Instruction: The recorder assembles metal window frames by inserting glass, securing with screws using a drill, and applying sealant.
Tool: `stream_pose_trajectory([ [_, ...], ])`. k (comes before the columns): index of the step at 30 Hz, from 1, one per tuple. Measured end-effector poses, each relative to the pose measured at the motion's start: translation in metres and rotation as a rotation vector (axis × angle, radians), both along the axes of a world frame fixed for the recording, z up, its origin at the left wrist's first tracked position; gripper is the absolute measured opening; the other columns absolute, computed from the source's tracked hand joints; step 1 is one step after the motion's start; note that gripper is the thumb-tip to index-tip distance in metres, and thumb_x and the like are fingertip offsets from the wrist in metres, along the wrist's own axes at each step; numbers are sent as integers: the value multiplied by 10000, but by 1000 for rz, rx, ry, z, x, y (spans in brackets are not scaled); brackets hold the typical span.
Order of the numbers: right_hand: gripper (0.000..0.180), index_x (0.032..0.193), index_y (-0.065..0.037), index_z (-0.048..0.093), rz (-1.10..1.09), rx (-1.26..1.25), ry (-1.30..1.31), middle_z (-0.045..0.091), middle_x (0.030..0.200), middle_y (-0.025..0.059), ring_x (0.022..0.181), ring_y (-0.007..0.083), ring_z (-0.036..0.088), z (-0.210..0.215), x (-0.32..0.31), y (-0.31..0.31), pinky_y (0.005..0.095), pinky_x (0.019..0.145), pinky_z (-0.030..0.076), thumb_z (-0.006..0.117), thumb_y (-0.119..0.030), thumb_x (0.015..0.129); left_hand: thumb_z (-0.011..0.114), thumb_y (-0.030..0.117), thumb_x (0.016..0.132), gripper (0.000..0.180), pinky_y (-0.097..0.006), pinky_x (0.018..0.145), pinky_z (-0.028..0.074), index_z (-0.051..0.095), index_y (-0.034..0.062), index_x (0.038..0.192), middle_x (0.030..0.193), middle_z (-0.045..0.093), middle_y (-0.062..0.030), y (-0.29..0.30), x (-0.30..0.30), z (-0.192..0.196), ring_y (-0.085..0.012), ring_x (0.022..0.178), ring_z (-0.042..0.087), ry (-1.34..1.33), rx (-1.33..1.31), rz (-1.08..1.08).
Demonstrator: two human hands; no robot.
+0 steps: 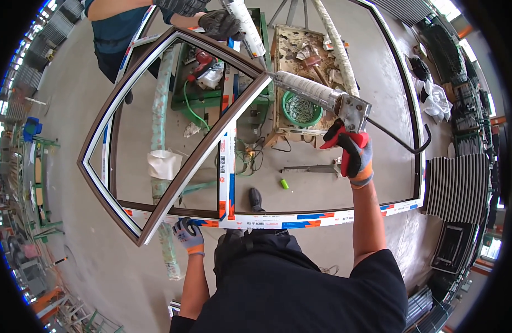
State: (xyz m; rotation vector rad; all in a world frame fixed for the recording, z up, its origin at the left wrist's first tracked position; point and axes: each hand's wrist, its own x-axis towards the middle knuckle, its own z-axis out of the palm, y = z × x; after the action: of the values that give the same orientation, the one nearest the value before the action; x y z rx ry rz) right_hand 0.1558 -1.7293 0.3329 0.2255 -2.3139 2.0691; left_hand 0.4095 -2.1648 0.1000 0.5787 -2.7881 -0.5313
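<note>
Caulking gun (322,97) held in right hand (353,155), grip closed around red trigger handle, tube running up-left from fist, nozzle tip touching upper corner of brown window sash (178,177). Long axis slanting from lower right to upper left, roughly in line with forearm. Left hand (188,236) closed on sash's lower corner, well apart from nozzle, steadying it above white outer frame (278,221). Opposite, co-worker's gloved hand (220,23) gripping a second sealant tube (246,25) near same corner.
</note>
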Motion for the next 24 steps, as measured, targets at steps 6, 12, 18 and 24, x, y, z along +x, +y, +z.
stream_pose_trajectory([
  [6,193,928,41,674,-55,-52,-87,689,797,79,703,175,630,12,-14,2,265,683,480,574,-118,880,594,110,781,206,-477,890,406,601,62,981,944,596,-145,-3,1,-5,-358,937,530,39,-37,1],
  [12,224,916,32,676,-88,47,-35,695,773,107,714,183,679,17,-21,-2,284,659,519,507,-114,928,587,115,790,189,-479,881,409,611,69,973,933,602,-137,-1,-2,-1,-356,938,534,17,-42,12],
  [18,275,853,63,674,-33,12,-80,689,744,119,697,205,676,21,-20,1,298,689,523,524,-156,928,583,111,792,176,-482,883,412,622,68,958,936,605,-137,1,-3,5,-357,935,538,26,-31,11],
  [24,300,861,82,657,-35,-71,-151,677,741,160,689,237,676,27,-15,-4,323,692,540,533,-183,927,582,116,795,167,-488,872,415,625,68,949,935,604,-141,0,-3,4,-360,928,540,9,-48,6],
])
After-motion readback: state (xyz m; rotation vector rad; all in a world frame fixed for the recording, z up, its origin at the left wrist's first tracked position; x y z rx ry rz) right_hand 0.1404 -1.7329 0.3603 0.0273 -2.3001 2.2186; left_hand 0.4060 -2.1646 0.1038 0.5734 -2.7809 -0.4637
